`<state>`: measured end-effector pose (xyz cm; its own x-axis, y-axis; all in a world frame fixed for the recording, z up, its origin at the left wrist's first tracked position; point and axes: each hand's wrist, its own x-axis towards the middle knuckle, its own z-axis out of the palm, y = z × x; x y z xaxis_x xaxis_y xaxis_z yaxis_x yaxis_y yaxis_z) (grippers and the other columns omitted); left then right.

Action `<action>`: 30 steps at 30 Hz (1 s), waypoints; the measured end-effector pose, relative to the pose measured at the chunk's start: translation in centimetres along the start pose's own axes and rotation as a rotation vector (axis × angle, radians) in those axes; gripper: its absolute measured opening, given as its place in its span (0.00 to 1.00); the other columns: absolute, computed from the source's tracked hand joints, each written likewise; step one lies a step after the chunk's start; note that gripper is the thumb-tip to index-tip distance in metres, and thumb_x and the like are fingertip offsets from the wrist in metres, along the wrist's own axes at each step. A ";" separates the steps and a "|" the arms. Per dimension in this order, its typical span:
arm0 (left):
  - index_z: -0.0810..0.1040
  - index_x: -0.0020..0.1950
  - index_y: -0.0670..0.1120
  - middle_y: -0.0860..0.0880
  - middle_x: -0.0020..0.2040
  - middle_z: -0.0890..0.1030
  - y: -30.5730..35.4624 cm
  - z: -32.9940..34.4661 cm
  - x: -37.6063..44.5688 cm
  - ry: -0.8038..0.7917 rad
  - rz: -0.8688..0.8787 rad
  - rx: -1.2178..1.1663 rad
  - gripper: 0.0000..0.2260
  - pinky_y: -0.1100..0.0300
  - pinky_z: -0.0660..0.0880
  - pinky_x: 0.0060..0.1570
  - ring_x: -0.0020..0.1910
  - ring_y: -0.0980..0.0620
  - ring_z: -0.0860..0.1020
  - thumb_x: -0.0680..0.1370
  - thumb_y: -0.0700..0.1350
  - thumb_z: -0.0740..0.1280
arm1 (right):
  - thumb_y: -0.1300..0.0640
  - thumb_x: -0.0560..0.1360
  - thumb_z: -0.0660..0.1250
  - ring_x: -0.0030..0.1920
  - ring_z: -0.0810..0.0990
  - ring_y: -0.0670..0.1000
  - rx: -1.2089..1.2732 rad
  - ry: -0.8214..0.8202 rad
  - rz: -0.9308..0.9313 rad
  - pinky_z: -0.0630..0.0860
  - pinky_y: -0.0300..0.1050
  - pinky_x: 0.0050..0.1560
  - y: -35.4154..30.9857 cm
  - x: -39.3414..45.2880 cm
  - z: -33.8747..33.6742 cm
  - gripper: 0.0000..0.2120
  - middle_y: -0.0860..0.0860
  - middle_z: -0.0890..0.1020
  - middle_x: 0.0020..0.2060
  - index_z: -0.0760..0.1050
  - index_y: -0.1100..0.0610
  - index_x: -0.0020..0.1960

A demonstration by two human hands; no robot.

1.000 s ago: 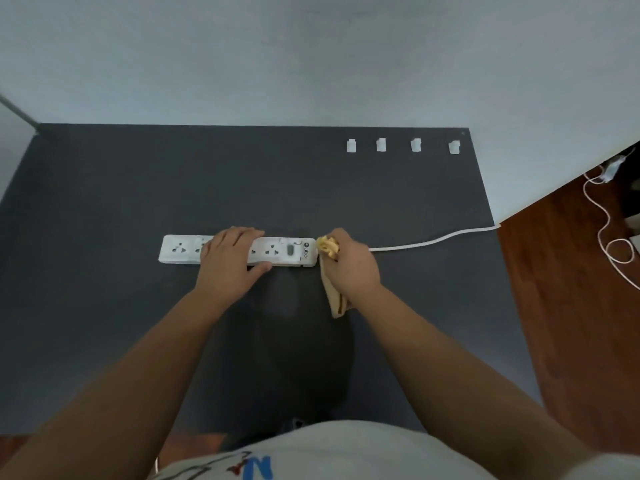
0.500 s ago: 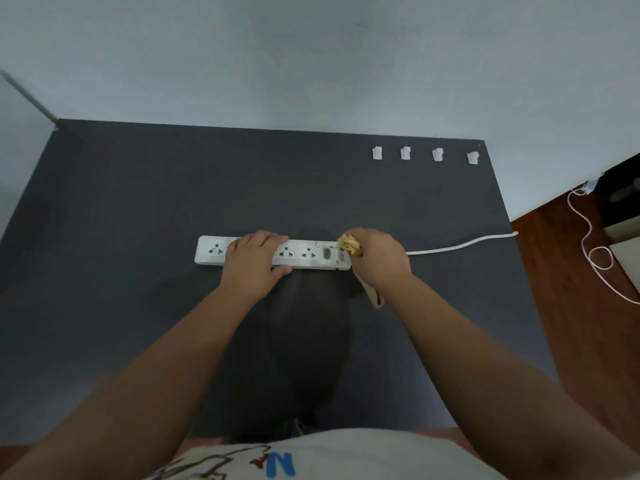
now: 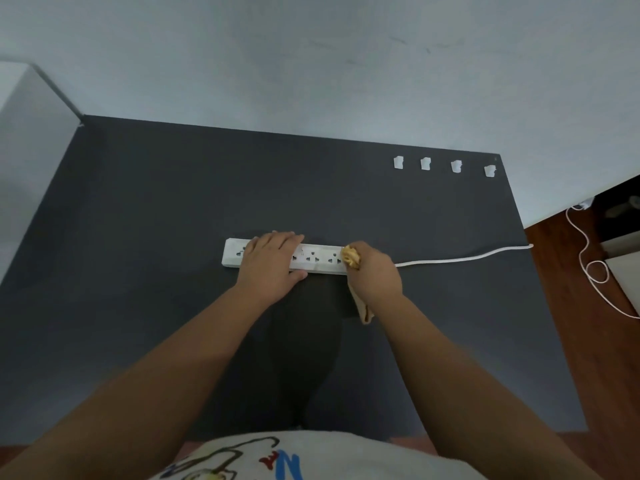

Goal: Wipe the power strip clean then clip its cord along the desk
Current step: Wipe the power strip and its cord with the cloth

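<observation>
A long white power strip (image 3: 318, 259) lies across the middle of the dark grey desk (image 3: 156, 220). My left hand (image 3: 270, 263) presses flat on its left half, fingers over the top and thumb at the near edge. My right hand (image 3: 375, 273) is closed on a bunched yellow-tan cloth (image 3: 351, 257) that sits on the strip's right end; a tail of the cloth hangs out below my wrist. The white cord (image 3: 460, 259) runs from under my right hand to the desk's right edge. Several small white cable clips (image 3: 426, 163) stand in a row at the far right of the desk.
A pale wall rises behind the desk, and a white surface stands at its left. Right of the desk is a wooden floor with a thin white cable (image 3: 594, 271) looping across it.
My right hand with the cloth has slid left onto the strip's right end, now covering the switch area. The left hand stays pressed on the strip. My head view has shifted left.
</observation>
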<state>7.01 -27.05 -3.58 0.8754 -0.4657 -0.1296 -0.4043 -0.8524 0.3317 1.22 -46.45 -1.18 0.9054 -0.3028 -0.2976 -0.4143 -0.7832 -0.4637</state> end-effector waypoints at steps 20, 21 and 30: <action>0.60 0.76 0.52 0.50 0.76 0.62 -8.6 -3.3 -2.9 -0.089 -0.080 -0.153 0.33 0.49 0.63 0.71 0.72 0.46 0.64 0.74 0.46 0.71 | 0.55 0.74 0.62 0.46 0.81 0.59 -0.047 -0.020 -0.146 0.75 0.47 0.42 -9.2 1.4 4.2 0.09 0.56 0.83 0.44 0.77 0.52 0.52; 0.60 0.76 0.52 0.50 0.76 0.63 -9.0 -3.3 -3.0 -0.082 -0.081 -0.160 0.33 0.50 0.63 0.71 0.71 0.46 0.65 0.74 0.46 0.70 | 0.55 0.74 0.61 0.45 0.81 0.59 -0.033 0.047 -0.071 0.76 0.48 0.42 -8.2 1.7 3.6 0.08 0.56 0.83 0.43 0.77 0.53 0.51; 0.62 0.74 0.54 0.51 0.70 0.73 -11.3 -3.1 -3.2 -0.031 -0.122 -0.299 0.32 0.52 0.69 0.66 0.67 0.49 0.70 0.73 0.47 0.72 | 0.59 0.72 0.64 0.47 0.79 0.57 -0.120 -0.023 -0.183 0.75 0.49 0.43 -12.2 1.9 7.3 0.10 0.54 0.80 0.47 0.74 0.55 0.53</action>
<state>9.54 -15.20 -3.97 0.9023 -0.3752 -0.2123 -0.1969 -0.7968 0.5712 7.28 -33.53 -2.14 0.9616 -0.1381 -0.2370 -0.2278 -0.8835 -0.4093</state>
